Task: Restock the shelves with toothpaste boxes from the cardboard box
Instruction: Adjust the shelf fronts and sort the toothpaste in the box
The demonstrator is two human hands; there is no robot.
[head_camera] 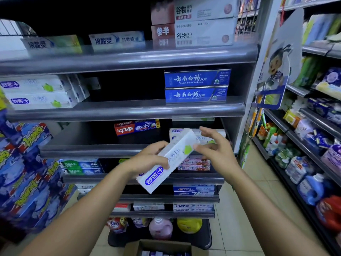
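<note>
I hold a white toothpaste box (168,159) with a blue logo and a green leaf, tilted up to the right, in front of the shelf unit. My left hand (149,157) grips its lower half from the left. My right hand (214,148) touches its upper end with thumb and fingers spread. Just behind it, matching white boxes (212,134) lie on the third shelf (92,150). The open cardboard box (162,247) sits on the floor at the bottom, with several more boxes inside.
Blue boxes (196,85) lie on the second shelf, a red box (136,127) on the third, white boxes (36,93) at the left. Stacked blue packs (27,172) crowd the left. Detergent bottles (310,187) fill the right-hand shelves. Tiled aisle floor (245,209) lies between.
</note>
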